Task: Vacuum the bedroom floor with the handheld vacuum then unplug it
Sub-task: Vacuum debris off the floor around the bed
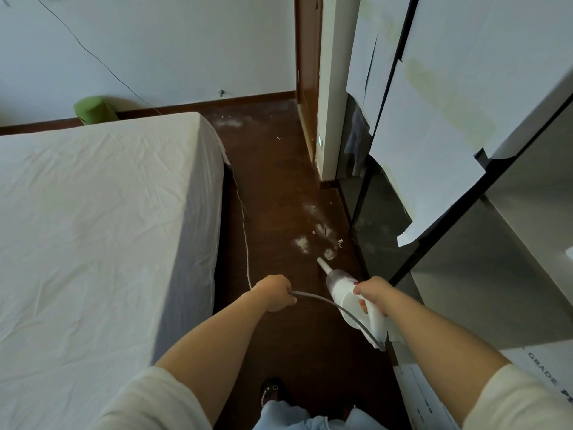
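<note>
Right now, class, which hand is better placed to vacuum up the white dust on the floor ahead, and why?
Right hand: it grips the vacuum, nozzle aimed at the dust. The left hand only holds the cord.

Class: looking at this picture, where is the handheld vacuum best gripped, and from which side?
Grip the handheld vacuum at its rear handle, from above and behind, as the right hand does. The body tapers forward to a nozzle angled down at the floor, leaving the handle nearest.

1. Cream sleeves are pushed up above both elbows.
2. Red-painted nail on the right hand.
3. Light blue trousers; dark shoe, possibly beaded.
</note>
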The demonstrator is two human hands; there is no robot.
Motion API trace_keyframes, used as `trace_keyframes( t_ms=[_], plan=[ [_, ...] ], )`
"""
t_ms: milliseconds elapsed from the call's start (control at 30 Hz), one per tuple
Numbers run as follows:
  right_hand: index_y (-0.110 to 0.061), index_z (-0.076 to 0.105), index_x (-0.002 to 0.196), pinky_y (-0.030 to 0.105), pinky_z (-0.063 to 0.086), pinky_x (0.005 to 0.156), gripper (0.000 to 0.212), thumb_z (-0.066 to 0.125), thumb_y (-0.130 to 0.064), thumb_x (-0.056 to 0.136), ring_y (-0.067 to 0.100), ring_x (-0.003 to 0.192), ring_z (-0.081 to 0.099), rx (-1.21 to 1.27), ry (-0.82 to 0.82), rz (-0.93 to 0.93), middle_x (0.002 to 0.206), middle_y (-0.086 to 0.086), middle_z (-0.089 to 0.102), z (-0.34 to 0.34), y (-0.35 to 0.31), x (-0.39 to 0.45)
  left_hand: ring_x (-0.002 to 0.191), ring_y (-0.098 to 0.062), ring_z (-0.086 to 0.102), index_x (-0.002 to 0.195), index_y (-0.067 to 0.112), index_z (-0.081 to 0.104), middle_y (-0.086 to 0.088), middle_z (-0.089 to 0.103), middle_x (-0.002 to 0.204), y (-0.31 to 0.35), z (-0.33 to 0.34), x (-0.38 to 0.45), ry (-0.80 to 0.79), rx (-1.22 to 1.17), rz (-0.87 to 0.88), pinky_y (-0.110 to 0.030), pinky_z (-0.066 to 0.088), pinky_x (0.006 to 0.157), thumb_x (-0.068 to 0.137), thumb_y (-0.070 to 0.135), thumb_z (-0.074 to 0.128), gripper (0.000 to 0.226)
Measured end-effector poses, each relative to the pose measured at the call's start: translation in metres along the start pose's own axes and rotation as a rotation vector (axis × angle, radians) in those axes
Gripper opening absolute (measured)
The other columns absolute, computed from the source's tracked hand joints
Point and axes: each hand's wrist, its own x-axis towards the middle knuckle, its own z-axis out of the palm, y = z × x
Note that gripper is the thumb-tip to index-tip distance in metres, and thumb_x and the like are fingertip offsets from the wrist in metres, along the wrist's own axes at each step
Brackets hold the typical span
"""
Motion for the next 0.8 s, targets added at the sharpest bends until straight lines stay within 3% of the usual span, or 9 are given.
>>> trace_keyframes(
  t_ms=[200, 367, 567, 700, 800],
  plan=[
    [0.002, 0.052, 0.127, 0.028, 0.043, 0.053, 0.033, 0.050, -0.008, 0.095, 0.018, 0.059, 0.051, -0.005, 0.039, 0.024, 0.077, 0.012, 0.053, -0.012, -0.002, 0.004, 0.104, -0.022, 0.059, 0.115, 0.010, 0.060, -0.007, 0.062, 0.113, 0.010, -0.004, 0.003, 0.002, -0.016, 0.018, -0.028, 0.047, 0.085, 0.094, 0.031, 0.053, 0.030],
    [0.001, 0.051, 0.129, 0.027, 0.043, 0.049, 0.036, 0.052, -0.007, 0.094, 0.020, 0.064, 0.052, -0.004, 0.086, 0.023, 0.096, 0.017, 0.055, -0.030, 0.004, 0.010, 0.104, -0.022, 0.059, 0.111, 0.010, 0.061, -0.007, 0.062, 0.113, 0.021, -0.002, 0.005, -0.002, 0.007, 0.031, -0.028, 0.046, 0.082, 0.094, 0.033, 0.053, 0.029],
    [0.001, 0.050, 0.130, 0.028, 0.047, 0.056, 0.038, 0.054, -0.008, 0.094, 0.020, 0.069, 0.054, -0.018, 0.071, 0.019, 0.098, 0.018, 0.056, -0.036, 0.003, 0.011, 0.102, -0.022, 0.059, 0.109, 0.010, 0.061, -0.007, 0.062, 0.111, 0.026, -0.001, 0.007, -0.003, -0.001, 0.023, -0.027, 0.046, 0.079, 0.094, 0.033, 0.054, 0.028],
    [0.002, 0.050, 0.130, 0.025, 0.042, 0.046, 0.037, 0.054, -0.008, 0.095, 0.017, 0.063, 0.052, 0.003, 0.032, 0.011, 0.091, 0.015, 0.055, -0.037, 0.000, 0.009, 0.103, -0.023, 0.059, 0.109, 0.010, 0.061, -0.007, 0.062, 0.112, 0.027, -0.002, 0.008, 0.008, -0.002, 0.016, -0.028, 0.046, 0.081, 0.094, 0.032, 0.054, 0.027],
    [0.001, 0.050, 0.129, 0.026, 0.043, 0.049, 0.036, 0.054, -0.009, 0.095, 0.017, 0.063, 0.053, 0.011, -0.008, 0.021, 0.084, 0.013, 0.054, -0.035, -0.003, 0.007, 0.104, -0.023, 0.059, 0.111, 0.010, 0.061, -0.008, 0.062, 0.112, 0.031, -0.003, 0.009, 0.006, -0.006, 0.010, -0.029, 0.047, 0.083, 0.094, 0.032, 0.054, 0.028]
  ],
)
